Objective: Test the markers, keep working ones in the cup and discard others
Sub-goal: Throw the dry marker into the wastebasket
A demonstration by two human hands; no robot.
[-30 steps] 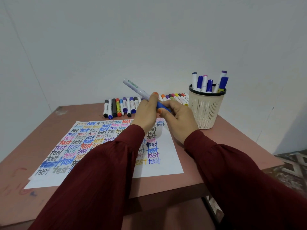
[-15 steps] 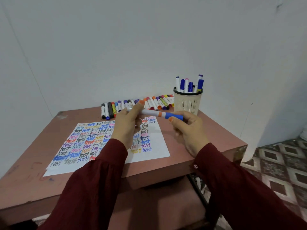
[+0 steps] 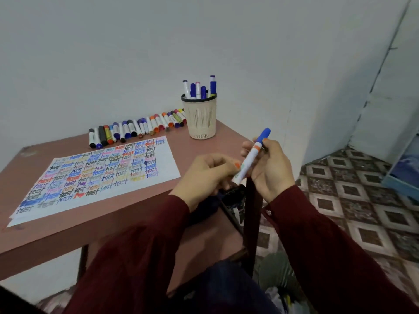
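Observation:
A white marker (image 3: 250,157) with a blue cap is held tilted past the table's right front corner, cap end up. My right hand (image 3: 271,169) grips its upper part near the cap. My left hand (image 3: 206,175) pinches its lower end. A beige mesh cup (image 3: 200,117) at the table's back right holds several capped markers. A row of several markers (image 3: 136,128) lies along the back edge. A white sheet (image 3: 99,175) covered with coloured "test" words lies on the brown table (image 3: 45,241).
The white wall stands close behind the table. Patterned floor tiles (image 3: 353,200) lie to the right, with a blue box (image 3: 405,173) at the far right edge. A lower shelf (image 3: 204,243) sits under the tabletop, with dark clutter below my hands.
Both hands carried the blue-capped marker from above the sheet rightward, off the table's right front corner. It has tipped from near level to cap-up. The view has swung right and down.

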